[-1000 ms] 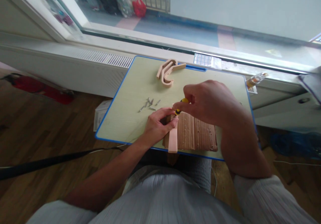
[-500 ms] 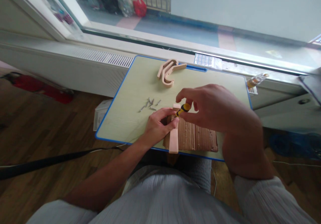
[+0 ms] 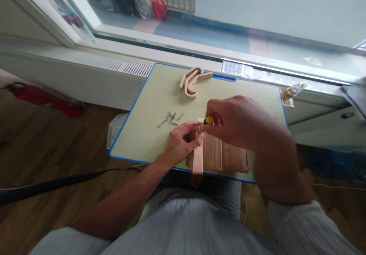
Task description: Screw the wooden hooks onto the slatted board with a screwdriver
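Observation:
In my right hand (image 3: 233, 119) is a short screwdriver (image 3: 208, 121) with a yellow and black handle, its fingers closed around it. The tool tilts down toward a pale wooden piece (image 3: 198, 159), which lies lengthwise over a brown corrugated cardboard pad (image 3: 224, 154). My left hand (image 3: 183, 138) grips that wooden piece, thumb and fingers close to the screwdriver's tip. The tip itself is mostly hidden between the fingers. Several loose screws (image 3: 173, 117) lie on the table to the left, just beyond my left hand.
Curved wooden hooks (image 3: 192, 85) rest toward the back of the pale, blue-edged table (image 3: 137, 133). Past that edge runs a white window sill with a vent grille (image 3: 126, 65). A small bottle (image 3: 293, 92) stands at the right. A white box (image 3: 116, 127) sits by the left edge.
The fingers of my right hand have curled in tighter on the screwdriver handle, and the hand has turned slightly. My left hand and the wooden piece stay in place.

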{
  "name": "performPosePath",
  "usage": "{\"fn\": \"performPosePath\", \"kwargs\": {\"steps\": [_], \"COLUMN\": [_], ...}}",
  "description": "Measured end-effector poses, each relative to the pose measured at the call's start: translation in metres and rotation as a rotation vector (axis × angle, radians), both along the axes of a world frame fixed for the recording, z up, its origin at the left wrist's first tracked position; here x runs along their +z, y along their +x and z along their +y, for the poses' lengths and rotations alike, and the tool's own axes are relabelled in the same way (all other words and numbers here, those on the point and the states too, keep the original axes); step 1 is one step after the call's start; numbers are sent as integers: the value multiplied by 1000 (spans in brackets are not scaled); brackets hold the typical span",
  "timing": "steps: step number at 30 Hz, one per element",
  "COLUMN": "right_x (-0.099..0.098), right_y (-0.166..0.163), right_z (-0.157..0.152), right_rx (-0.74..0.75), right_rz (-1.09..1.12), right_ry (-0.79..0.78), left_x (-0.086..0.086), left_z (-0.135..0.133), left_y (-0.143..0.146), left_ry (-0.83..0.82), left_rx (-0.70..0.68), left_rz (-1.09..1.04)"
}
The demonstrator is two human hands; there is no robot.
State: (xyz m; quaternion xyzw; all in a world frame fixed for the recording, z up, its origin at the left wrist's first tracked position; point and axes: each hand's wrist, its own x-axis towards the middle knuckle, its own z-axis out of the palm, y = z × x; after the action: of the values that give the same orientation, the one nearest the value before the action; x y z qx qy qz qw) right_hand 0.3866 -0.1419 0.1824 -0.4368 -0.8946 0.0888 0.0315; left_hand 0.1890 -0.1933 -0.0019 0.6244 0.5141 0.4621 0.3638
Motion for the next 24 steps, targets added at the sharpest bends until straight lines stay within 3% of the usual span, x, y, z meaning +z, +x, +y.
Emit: {"fn": "performPosePath", "kwargs": {"steps": [7,20,24], "right_x": [-4,9,7], "right_y": [-3,5,4], "right_z": [3,-4,-3], "right_rx": [-9,110,54], "right_rz": [-30,36,6], "right_ry": [37,-96,-61], "left_x": [1,1,1], "left_z": [-1,0,0], "left_y": [0,1,1], "left_ry": [-19,-2,6], "left_rx": [14,-1,-6], "left_rz": [5,-12,-10]}}
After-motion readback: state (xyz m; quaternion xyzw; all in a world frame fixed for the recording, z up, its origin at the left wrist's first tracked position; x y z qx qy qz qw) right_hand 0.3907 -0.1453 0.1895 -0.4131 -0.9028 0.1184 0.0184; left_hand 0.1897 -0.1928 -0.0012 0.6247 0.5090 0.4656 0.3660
